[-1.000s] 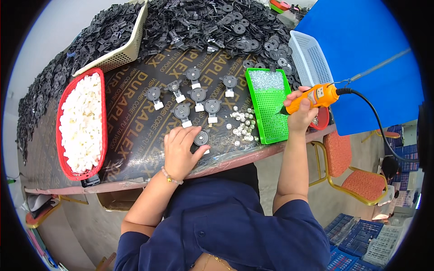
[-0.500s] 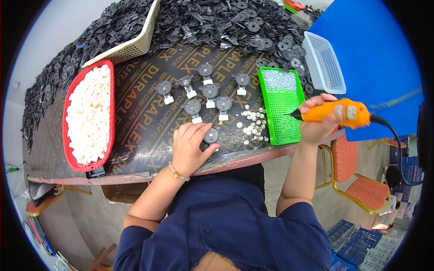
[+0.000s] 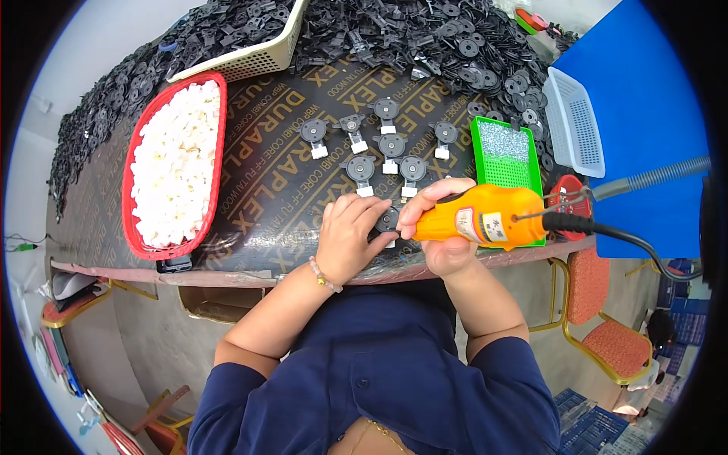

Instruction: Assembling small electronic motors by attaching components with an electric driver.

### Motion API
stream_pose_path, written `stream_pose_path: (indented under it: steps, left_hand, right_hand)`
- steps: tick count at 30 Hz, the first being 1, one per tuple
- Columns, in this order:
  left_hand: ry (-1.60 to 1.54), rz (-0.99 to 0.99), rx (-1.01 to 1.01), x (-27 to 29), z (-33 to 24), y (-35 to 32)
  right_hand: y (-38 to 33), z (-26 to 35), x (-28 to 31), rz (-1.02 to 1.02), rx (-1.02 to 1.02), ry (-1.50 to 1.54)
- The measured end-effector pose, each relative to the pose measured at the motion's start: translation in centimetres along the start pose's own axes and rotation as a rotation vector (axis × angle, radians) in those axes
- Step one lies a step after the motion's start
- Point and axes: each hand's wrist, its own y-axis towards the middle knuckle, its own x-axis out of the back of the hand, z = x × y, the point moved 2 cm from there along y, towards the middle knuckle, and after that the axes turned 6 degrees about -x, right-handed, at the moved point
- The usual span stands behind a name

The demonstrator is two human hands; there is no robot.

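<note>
My left hand (image 3: 347,239) is closed around a black round plastic part (image 3: 387,220) near the table's front edge, fingers at its far side and thumb at its near side. An orange electric screwdriver (image 3: 485,217) lies across my right hand (image 3: 449,246), which grips its body with the tip end toward that part. My fingers hide the screwdriver's tip, so contact cannot be told. Beyond my hands stand several black round assemblies with white blocks, one of them a wheel-like assembly (image 3: 413,168). A green tray (image 3: 478,140) of small silvery screws lies behind the screwdriver.
At left, a red basket (image 3: 129,216) holds white pieces. Black plastic parts (image 3: 409,34) heap along the back, with a cream basket (image 3: 235,70) among them. A pale blue basket (image 3: 557,125) stands right. The screwdriver's black cable (image 3: 629,233) and a spring hanger (image 3: 652,178) run right.
My right hand has brought the screwdriver leftward from beside the green tray to the part at my left hand. The whole view has shifted a little; my left hand keeps its hold.
</note>
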Motion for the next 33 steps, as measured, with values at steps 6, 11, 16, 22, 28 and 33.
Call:
stream_pose_path:
  steps: [6, 11, 16, 22, 28, 33]
  left_hand:
    - [-0.017, -0.010, -0.012, 0.0, 0.1, 0.1]
    - [-0.031, -0.019, -0.011, 0.1, 0.0, 0.2]
    - [-0.043, 0.004, -0.011, 0.3, -0.3, 0.4]
    - [-0.032, 0.018, -0.006, 0.1, -0.5, 0.2]
    - [-0.016, 0.050, 0.014, 0.0, -1.0, 0.7]
    - [-0.022, 0.051, 0.013, 0.2, -1.1, 0.9]
  right_hand:
    - [0.0, -0.7, -0.1, 0.039, -0.043, -0.001]
    - [-0.2, -1.1, -0.6, 0.108, -0.126, 0.129]
    - [0.5, -0.2, -0.1, -0.009, -0.121, 0.014]
    - [1.2, 5.7, 8.1, -0.273, 0.250, -0.256]
    - [-0.1, 6.5, 16.0, -0.561, 0.214, -0.543]
    - [-0.4, 5.5, 17.0, -0.593, 0.241, -0.483]
